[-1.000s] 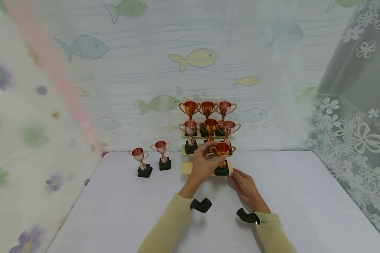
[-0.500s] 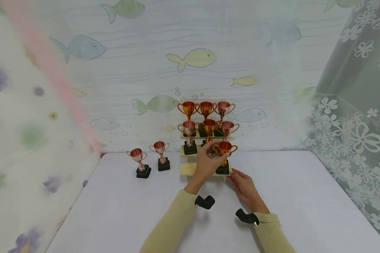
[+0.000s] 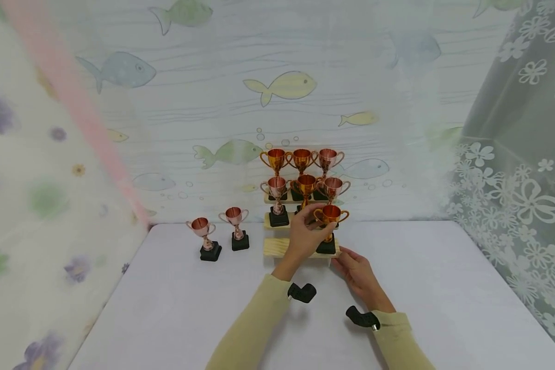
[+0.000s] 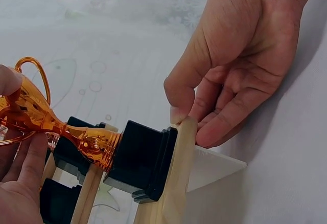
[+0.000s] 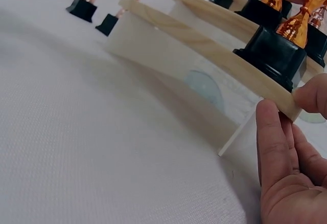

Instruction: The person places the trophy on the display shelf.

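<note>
My left hand (image 3: 304, 232) holds a gold trophy cup (image 3: 331, 215) by its bowl, thumb on one side and fingers on the other. The cup's black base (image 4: 140, 157) stands on the right end of the lowest wooden shelf (image 3: 277, 247), as the left wrist view shows. With thumb above and fingers below, my right hand (image 3: 359, 271) pinches that shelf's right end, close beside the base. In the right wrist view, the right fingers (image 5: 273, 137) lie under the board, next to its clear support (image 5: 240, 127).
Two rose-coloured trophy cups stand on the white table left of the rack, one nearer (image 3: 204, 231) and one farther (image 3: 235, 221). Several gold and rose cups fill the two upper shelves, including a rose cup (image 3: 276, 190) behind my left hand. A fish-patterned curtain (image 3: 166, 118) hangs behind.
My left hand and the gold trophy cup have shifted slightly right along the lowest shelf, to its right end. My right hand has stayed at the shelf's end.
</note>
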A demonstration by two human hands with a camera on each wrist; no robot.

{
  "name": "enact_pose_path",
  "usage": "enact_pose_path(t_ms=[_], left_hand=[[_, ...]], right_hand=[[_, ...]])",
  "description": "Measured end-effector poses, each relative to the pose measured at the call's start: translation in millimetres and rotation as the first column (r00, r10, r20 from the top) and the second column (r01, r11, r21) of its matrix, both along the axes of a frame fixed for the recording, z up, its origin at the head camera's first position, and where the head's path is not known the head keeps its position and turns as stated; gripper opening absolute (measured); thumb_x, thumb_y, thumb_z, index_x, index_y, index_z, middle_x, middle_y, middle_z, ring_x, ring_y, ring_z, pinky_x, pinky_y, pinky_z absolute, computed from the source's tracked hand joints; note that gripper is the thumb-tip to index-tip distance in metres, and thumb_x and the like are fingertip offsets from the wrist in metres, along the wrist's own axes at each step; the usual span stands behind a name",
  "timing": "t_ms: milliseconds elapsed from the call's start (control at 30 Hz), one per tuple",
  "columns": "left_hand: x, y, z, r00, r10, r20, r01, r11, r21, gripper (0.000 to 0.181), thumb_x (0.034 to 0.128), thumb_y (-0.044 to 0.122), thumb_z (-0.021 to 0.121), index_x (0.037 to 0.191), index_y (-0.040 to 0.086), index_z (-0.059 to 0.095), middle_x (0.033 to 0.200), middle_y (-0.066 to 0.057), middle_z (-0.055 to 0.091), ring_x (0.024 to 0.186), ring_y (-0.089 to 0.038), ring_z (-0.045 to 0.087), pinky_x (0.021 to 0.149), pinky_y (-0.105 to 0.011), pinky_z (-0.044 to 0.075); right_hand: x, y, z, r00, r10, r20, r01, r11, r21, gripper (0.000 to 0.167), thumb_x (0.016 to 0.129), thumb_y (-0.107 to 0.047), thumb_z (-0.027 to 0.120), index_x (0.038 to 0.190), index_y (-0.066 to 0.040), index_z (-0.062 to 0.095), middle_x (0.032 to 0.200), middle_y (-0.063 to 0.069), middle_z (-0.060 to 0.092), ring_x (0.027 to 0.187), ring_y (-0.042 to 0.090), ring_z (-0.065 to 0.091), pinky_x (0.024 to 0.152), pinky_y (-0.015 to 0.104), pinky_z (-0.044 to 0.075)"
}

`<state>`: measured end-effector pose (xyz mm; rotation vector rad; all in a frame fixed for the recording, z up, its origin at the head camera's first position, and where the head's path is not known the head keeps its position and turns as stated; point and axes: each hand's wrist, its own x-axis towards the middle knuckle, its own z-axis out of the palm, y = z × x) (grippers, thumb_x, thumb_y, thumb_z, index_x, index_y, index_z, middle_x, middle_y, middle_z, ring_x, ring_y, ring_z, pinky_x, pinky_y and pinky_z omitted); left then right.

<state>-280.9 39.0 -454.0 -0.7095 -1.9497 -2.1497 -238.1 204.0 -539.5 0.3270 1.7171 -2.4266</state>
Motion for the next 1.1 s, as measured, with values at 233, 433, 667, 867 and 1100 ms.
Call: enact_pose_path(t_ms=[233, 433, 667, 867, 1100], left_hand=[[-3.0, 0.3, 0.5, 1.000, -0.003, -0.004, 0.003, 1.000, -0.012, 0.045, 0.0867, -0.002, 0.078, 0.129, 0.003, 0.064, 0.126, -0.017, 0.066, 0.115, -0.026, 0.066, 0.098, -0.039, 0.057], [-4.0, 0.7, 0.2, 1.000, -0.001, -0.006, 0.000, 1.000, -0.021, 0.045, 0.0869, -0.001, 0.078, 0.130, 0.003, 0.064, 0.125, -0.018, 0.066, 0.114, -0.026, 0.066, 0.097, -0.039, 0.058], [-4.0, -1.2, 2.6, 1.000, -0.004, -0.005, 0.004, 1.000, -0.030, 0.045, 0.0860, -0.001, 0.079, 0.129, 0.004, 0.065, 0.125, -0.016, 0.067, 0.114, -0.026, 0.067, 0.096, -0.040, 0.058], [-1.7, -3.3, 4.9, 1.000, -0.022, -0.013, 0.021, 0.999, -0.048, 0.048, 0.0856, -0.001, 0.079, 0.131, 0.003, 0.063, 0.127, -0.018, 0.066, 0.114, -0.027, 0.066, 0.096, -0.044, 0.058], [0.3, -4.8, 1.9, 1.000, -0.021, -0.012, 0.020, 0.998, -0.060, 0.050, 0.0849, -0.002, 0.079, 0.132, 0.004, 0.062, 0.127, -0.017, 0.066, 0.115, -0.029, 0.066, 0.097, -0.047, 0.057]], right_hand=[[1.1, 1.5, -1.5, 1.000, 0.000, -0.018, -0.001, 1.000, -0.014, 0.058, 0.106, -0.015, 0.052, 0.155, 0.007, 0.029, 0.150, 0.018, 0.044, 0.104, 0.001, 0.065, 0.097, 0.018, 0.053], [0.2, 1.1, -0.3, 1.000, -0.009, 0.002, 0.009, 0.999, -0.034, 0.057, 0.106, -0.013, 0.051, 0.155, 0.007, 0.029, 0.155, 0.022, 0.038, 0.103, 0.002, 0.066, 0.097, 0.019, 0.053], [-0.3, -0.6, 1.5, 1.000, -0.002, 0.015, 0.003, 0.999, -0.047, 0.058, 0.106, -0.011, 0.050, 0.156, 0.006, 0.027, 0.159, 0.024, 0.033, 0.102, 0.002, 0.066, 0.098, 0.020, 0.053], [-0.5, -0.9, 2.8, 1.000, -0.007, 0.013, 0.008, 0.999, -0.039, 0.056, 0.107, -0.012, 0.048, 0.156, 0.006, 0.027, 0.159, 0.024, 0.033, 0.102, 0.000, 0.065, 0.098, 0.019, 0.053], [0.1, -0.9, 2.2, 1.000, -0.004, 0.009, 0.004, 0.999, -0.051, 0.058, 0.107, -0.012, 0.049, 0.156, 0.007, 0.025, 0.159, 0.024, 0.032, 0.102, 0.001, 0.065, 0.099, 0.019, 0.052]])
